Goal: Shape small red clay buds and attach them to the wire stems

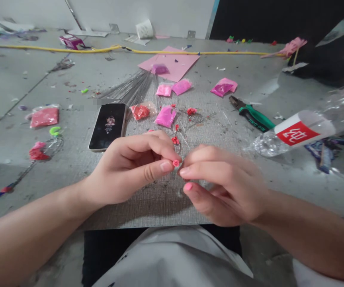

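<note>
Between the thumb and index fingertip of my left hand [136, 169] is a small pink clay rose [176, 163]. My right hand [225, 183] is close on its right, the fingers curved and the thumb held apart from them. A tiny bit of pink clay [189, 186] sits on the right thumb's tip. Just beyond my fingers lie thin wires with small red clay flowers [175, 140]. Another wire piece with red flowers [191, 111] rests farther back. Whether the rose touches my right fingertips is hard to make out.
A phone [108, 126] lies left of centre, near packets of red clay [140, 111] and pink clay [165, 116]. Pliers [252, 113] and a plastic bottle [300, 131] are at the right. A bundle of thin wires [130, 88] reaches toward pink paper [184, 61]. A yellow cable [166, 52] crosses behind.
</note>
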A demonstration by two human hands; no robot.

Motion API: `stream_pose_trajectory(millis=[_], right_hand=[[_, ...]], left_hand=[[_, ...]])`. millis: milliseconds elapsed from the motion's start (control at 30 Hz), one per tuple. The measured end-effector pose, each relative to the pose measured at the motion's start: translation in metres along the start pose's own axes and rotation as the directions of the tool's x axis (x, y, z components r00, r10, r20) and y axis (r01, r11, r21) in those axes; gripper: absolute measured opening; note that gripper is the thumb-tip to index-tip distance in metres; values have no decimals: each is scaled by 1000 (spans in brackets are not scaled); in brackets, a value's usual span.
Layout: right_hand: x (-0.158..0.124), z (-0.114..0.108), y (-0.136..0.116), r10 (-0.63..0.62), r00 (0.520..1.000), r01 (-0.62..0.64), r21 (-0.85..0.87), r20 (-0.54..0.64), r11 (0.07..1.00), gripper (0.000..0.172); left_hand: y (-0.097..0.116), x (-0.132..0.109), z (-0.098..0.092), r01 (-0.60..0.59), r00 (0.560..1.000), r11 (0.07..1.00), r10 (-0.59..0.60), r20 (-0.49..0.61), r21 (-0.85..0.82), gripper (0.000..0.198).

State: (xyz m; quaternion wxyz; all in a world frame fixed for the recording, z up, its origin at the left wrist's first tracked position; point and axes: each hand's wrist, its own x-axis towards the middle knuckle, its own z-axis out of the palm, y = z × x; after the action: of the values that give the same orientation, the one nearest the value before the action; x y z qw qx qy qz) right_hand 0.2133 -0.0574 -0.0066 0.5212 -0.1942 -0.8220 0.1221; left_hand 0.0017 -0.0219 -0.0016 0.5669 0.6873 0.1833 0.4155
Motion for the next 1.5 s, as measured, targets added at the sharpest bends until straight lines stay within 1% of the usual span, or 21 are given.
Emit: stream_pose_trajectory(millis=[100,167,300,400,533,667,767,800,867,933,967,1000,1033,1067,1167,1200,1233,1267,1300,1400,1500], right_hand=[[-1,0,0,-40,999,40,-14,0,999,7],[-1,-1,0,-39,999,39,-16,3,999,9],[-1,-2,1,-30,999,29,26,26,999,13],[-1,-2,3,-37,999,35,56,27,998,14],[-2,-2,3,-51,999,50,47,15,998,14],[-2,-3,0,-35,999,35,26,23,999,16],[-2,-4,-1,2,1000,-2,12,28,1000,17],[-1,-4,-1,48,998,-47,-4,32,999,17],[-1,-4,-1,-28,999,27,26,18,999,18],[-1,-5,0,-42,999,42,22,10,999,19],[-1,-6,0,-26,1000,26,11,18,1000,20],[-1,-6,0,55,998,-54,-25,18,998,20],[-1,-7,0,-26,1000,26,-6,8,1000,21],[-1,-8,-1,-28,999,28,-14,27,1000,21],[0,-8,-4,18,1000,-17,-34,12,999,19],[0,-8,-5,97,995,-97,-45,-11,994,17],[0,-7,-5,35,999,-36,-19,-26,999,17],[0,-7,-6,89,996,-90,-33,-7,995,18],[0,-6,-6,32,999,-32,-5,15,999,19],[0,-6,-4,-29,999,28,7,42,1000,19],[0,-7,-3,-19,998,20,-17,52,1000,19]], left_hand=[[-1,0,0,36,999,999,-36,17,-33,9],[-2,-1,1,101,995,990,-98,36,-98,8],[-3,-4,4,231,973,937,-221,71,-263,8],[-1,-5,6,274,962,909,-265,74,-314,7],[1,-5,7,254,967,922,-245,67,-292,7],[3,-4,7,244,969,935,-243,37,-258,8],[4,-4,8,235,972,934,-233,40,-270,9],[4,-3,8,231,973,934,-229,40,-272,9],[4,-3,8,227,973,935,-226,35,-273,10],[2,-4,9,230,972,933,-232,29,-277,8],[2,-4,9,236,971,930,-239,25,-282,7],[1,-4,9,241,969,927,-246,19,-289,6],[1,-4,9,244,967,923,-253,11,-296,5],[1,-4,10,249,965,919,-261,4,-304,4],[1,-4,11,272,958,908,-287,1,-318,6],[1,-4,11,278,957,906,-292,6,-319,7],[2,-4,11,286,954,904,-299,10,-318,8],[2,-4,11,293,952,902,-305,11,-318,8],[2,-4,11,297,951,900,-310,10,-318,8],[1,-5,11,300,950,897,-312,16,-324,8],[0,-5,10,285,956,886,-288,46,-365,9]])
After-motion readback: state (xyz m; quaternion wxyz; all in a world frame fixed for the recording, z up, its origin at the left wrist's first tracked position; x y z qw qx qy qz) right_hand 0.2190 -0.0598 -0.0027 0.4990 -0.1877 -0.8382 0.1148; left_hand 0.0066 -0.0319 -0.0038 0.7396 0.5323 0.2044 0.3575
